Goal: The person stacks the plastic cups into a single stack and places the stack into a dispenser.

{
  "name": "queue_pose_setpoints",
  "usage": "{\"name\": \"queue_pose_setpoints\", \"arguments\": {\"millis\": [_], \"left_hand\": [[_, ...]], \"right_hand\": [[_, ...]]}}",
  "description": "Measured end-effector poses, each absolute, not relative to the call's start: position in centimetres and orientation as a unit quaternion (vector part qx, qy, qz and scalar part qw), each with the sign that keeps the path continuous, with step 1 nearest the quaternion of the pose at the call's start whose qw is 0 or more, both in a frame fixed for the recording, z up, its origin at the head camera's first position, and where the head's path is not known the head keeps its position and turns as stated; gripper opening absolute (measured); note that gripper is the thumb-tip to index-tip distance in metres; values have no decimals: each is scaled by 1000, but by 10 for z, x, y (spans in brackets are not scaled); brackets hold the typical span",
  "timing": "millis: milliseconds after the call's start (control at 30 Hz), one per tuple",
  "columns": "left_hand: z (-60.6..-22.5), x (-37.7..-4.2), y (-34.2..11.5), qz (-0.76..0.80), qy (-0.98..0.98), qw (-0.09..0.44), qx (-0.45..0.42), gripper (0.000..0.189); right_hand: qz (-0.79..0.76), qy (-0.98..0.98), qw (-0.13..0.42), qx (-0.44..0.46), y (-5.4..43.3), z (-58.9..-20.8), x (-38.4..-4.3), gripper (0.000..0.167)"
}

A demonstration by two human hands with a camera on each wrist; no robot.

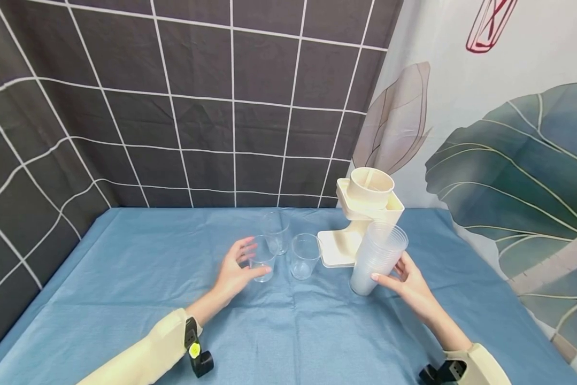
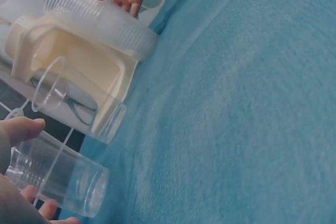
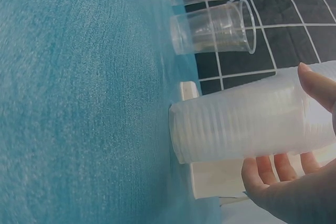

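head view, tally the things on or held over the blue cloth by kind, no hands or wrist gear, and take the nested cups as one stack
Single clear cups: 3
Stack of nested clear cups: 1
Cream stand: 1
Total: 5

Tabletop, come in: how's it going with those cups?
Left fingers around one clear cup. Right fingers gripping cup stack. Possible obstacles: two other cups, cream stand.

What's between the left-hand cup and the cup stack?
One clear cup, then part of the cream stand's base, set slightly farther back; the head view shows both.
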State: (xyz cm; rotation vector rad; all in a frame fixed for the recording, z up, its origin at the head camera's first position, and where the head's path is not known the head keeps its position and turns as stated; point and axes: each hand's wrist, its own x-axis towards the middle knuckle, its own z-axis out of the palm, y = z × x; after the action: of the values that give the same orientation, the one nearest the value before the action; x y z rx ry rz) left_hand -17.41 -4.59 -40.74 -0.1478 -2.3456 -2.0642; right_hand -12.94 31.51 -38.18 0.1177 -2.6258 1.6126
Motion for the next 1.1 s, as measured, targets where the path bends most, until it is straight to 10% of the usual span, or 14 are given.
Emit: {"name": "queue_pose_setpoints", "arguments": {"millis": [1100], "left_hand": [[-393, -153, -41, -670, -740, 1, -52, 73]], "right_hand": [[524, -850, 29, 41, 315, -381, -129, 80]]}}
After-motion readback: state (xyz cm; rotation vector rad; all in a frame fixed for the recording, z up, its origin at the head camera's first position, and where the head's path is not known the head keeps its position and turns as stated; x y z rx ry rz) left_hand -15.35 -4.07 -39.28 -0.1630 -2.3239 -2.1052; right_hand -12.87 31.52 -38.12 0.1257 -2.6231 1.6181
